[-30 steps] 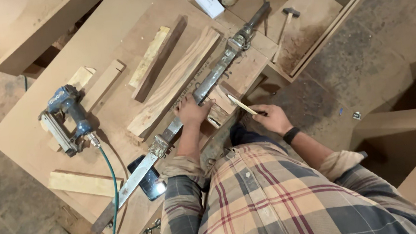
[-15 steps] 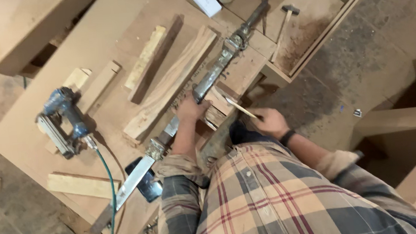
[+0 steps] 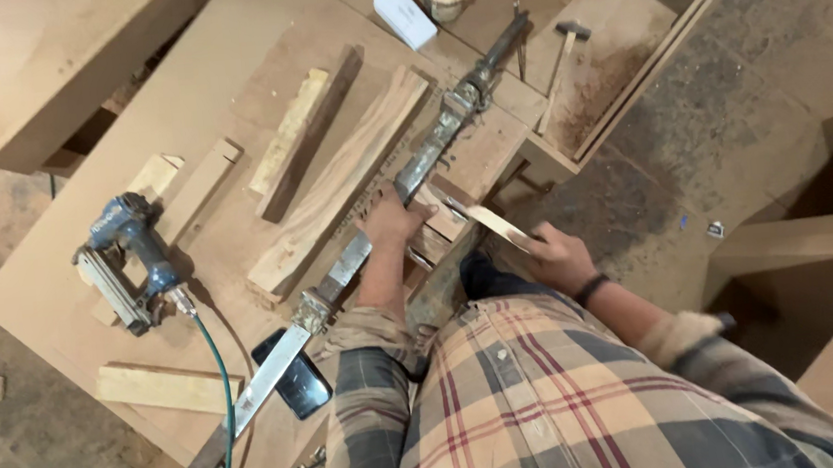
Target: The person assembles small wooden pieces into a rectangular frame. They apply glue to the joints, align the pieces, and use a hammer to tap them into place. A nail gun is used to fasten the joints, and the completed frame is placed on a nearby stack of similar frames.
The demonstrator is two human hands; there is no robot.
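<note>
A single view is provided, taken from a camera worn on the person's head and aimed almost straight down. The plaid-shirted torso and forearms fill the lower middle of the frame, close to the lens. The workbench [image 3: 175, 115] is seen from above at a moderate distance, running diagonally from lower left to upper right. Dusty floor is included at the left edge and on the right. No second view is available, so nothing is shared.
</note>
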